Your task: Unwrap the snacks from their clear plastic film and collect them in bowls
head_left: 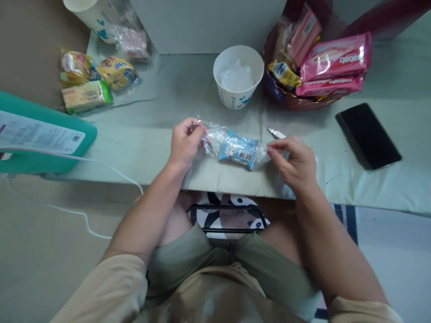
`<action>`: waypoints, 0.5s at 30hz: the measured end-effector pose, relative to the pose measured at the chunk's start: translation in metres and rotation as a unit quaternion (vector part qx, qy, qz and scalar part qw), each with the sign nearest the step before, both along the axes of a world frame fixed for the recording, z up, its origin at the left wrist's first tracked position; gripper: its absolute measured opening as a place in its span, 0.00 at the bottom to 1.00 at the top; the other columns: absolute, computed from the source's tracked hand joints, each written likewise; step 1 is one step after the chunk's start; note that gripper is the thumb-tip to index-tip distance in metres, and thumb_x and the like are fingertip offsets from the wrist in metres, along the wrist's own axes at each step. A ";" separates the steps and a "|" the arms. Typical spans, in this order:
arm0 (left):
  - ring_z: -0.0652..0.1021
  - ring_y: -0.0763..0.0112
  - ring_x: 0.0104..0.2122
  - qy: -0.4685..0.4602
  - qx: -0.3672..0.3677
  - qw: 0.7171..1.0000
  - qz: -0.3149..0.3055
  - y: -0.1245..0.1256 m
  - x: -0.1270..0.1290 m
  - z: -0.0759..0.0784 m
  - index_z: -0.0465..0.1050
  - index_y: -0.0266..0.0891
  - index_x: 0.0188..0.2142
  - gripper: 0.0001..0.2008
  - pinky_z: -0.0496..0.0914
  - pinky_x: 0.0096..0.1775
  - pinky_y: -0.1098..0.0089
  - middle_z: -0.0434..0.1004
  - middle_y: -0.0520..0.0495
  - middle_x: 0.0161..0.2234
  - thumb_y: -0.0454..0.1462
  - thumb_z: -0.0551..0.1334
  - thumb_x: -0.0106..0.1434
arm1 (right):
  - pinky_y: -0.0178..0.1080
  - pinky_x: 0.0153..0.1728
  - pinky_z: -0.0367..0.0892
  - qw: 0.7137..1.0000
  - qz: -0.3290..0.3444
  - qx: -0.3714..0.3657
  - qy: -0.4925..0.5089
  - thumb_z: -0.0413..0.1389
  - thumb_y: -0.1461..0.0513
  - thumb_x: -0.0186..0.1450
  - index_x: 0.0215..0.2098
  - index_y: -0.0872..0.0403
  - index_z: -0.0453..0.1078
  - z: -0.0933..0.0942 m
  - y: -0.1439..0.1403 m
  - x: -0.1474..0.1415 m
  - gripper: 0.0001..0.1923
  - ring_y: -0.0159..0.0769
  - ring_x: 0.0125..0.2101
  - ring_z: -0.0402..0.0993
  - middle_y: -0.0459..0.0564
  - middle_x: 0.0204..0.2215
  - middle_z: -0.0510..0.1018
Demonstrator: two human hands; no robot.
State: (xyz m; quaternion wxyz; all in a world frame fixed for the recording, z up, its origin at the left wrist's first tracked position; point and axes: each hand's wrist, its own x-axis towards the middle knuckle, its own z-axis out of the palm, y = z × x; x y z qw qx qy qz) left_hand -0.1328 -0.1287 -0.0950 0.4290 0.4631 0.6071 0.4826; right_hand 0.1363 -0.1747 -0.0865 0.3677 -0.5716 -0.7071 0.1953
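Note:
A small blue snack packet (239,149) lies inside a clear plastic bag (214,137), stretched between my two hands just above the table's front part. My left hand (186,142) pinches the bag's left end. On the other side, my right hand (293,162) grips the twisted right end between thumb and fingers. Just behind my right hand, a small metal-tipped cutter (276,133) rests on the cloth, its rear part hidden by the hand. Beyond the bag stands a white paper cup (238,92) with crumpled clear plastic inside.
A basket (305,104) of pink and yellow snack packs sits at the back right, beside a black phone (369,136). At left are wrapped snacks (86,95), another paper cup (97,22), a green container (43,134) and a white cable (114,169).

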 end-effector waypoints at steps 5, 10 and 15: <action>0.76 0.69 0.33 0.017 0.067 0.993 0.092 0.007 -0.020 -0.012 0.68 0.46 0.40 0.08 0.70 0.29 0.70 0.74 0.48 0.38 0.39 0.64 0.60 | 0.46 0.42 0.71 0.987 -0.152 0.048 -0.036 0.53 0.58 0.68 0.38 0.51 0.76 0.001 -0.001 0.013 0.09 0.42 0.37 0.76 0.51 0.33 0.79; 0.75 0.57 0.52 0.170 0.227 0.958 0.029 -0.003 -0.018 -0.008 0.69 0.47 0.44 0.18 0.73 0.50 0.59 0.70 0.43 0.50 0.46 0.70 0.58 | 0.49 0.44 0.71 0.978 -0.148 0.131 -0.063 0.52 0.57 0.69 0.39 0.51 0.74 0.008 -0.007 -0.006 0.10 0.45 0.39 0.76 0.54 0.34 0.78; 0.74 0.53 0.56 0.236 0.228 0.944 -0.043 -0.003 -0.009 -0.008 0.70 0.46 0.46 0.23 0.69 0.58 0.54 0.69 0.42 0.56 0.47 0.74 0.55 | 0.48 0.43 0.69 0.988 0.019 0.094 -0.121 0.52 0.58 0.70 0.34 0.49 0.78 0.002 -0.010 -0.030 0.13 0.42 0.34 0.76 0.50 0.26 0.78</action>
